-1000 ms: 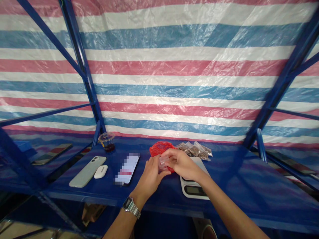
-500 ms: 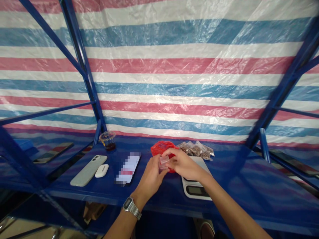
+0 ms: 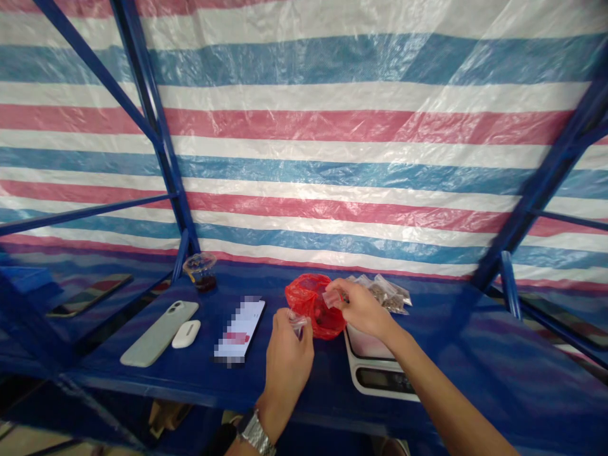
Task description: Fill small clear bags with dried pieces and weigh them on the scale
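Observation:
A small clear plastic bag (image 3: 298, 325) is pinched in the fingers of my left hand (image 3: 287, 358), just in front of an open red plastic bag (image 3: 308, 290). Over the right side of the red bag, my right hand (image 3: 363, 308) is closed on another small piece of clear plastic (image 3: 332, 297), which looks like a bag too. Dark reddish contents show inside the red bag, too unclear to name. Partly under my right hand and forearm lies a white kitchen scale (image 3: 355, 373). Behind that hand are several clear zip bags (image 3: 387, 292) filled with brownish bits.
To the left on the blue shelf (image 3: 199, 367) lie a phone with a lit screen (image 3: 241, 330), a white earbud case (image 3: 186, 334) and a pale green phone (image 3: 159, 335). A plastic cup with dark liquid (image 3: 202, 275) stands behind them. Blue posts (image 3: 166, 158) flank the shelf; striped sheeting (image 3: 332, 164) hangs behind.
My hands have moved apart, left hand toward me and right hand up to the right, each with clear plastic. More of the red bag's opening now shows between them.

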The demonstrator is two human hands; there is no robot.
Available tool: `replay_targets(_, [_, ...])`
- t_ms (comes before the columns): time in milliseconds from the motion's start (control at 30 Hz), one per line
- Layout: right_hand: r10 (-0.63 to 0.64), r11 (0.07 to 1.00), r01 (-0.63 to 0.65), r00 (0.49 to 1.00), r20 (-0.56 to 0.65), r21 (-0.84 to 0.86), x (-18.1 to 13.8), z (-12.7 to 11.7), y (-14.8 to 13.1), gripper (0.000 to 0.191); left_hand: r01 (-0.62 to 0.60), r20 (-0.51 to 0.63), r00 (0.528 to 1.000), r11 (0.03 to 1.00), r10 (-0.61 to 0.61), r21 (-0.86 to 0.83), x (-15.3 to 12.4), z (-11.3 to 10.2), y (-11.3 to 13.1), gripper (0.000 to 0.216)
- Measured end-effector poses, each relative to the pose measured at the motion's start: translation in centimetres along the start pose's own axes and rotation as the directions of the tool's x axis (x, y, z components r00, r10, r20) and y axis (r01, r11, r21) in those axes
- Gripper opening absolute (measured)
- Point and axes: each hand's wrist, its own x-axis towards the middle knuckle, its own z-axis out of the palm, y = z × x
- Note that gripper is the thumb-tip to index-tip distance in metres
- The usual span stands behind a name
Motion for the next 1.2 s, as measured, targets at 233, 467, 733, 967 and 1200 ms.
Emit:
replay_targets(233, [0.003, 0.998, 0.017, 0.946, 0.324, -0.058, 0.3, 3.0, 1.3, 0.043, 0.268, 0.085, 0.960, 0.963, -0.267, -0.005, 1.0, 1.9, 2.3, 0.022])
replay_targets(467, [0.110, 0.852, -0.025, 0.985, 0.131, -0.522, 0.8, 1.9, 1.5, 0.048, 0.268, -0.017, 0.962, 0.956, -0.272, -0.118, 2.1, 1.5, 0.3, 0.030])
replay_targets(733, [0.207, 0.794, -0.104, 0.973, 0.106, -0.599, 1.9, 2.3, 1.9, 0.049, 0.234, -0.036, 0.966, 0.929, -0.254, -0.288, 3.1, 1.4, -2.3, 0.033])
replay_targets(967, [0.158, 0.851, -0.036, 0.969, 0.190, -0.524, 2.1, 2.5, 2.0, 0.044, 0.257, -0.051, 0.952, 0.878, -0.302, -0.403, 3.6, 1.7, -2.1, 0.031])
replay_targets(1200, [0.131, 0.835, 0.021, 0.963, 0.235, -0.551, 2.3, 2.7, 0.3, 0.039, 0.251, -0.086, 0.943, 0.858, -0.321, -0.449, 4.1, 1.5, -2.3, 0.031])
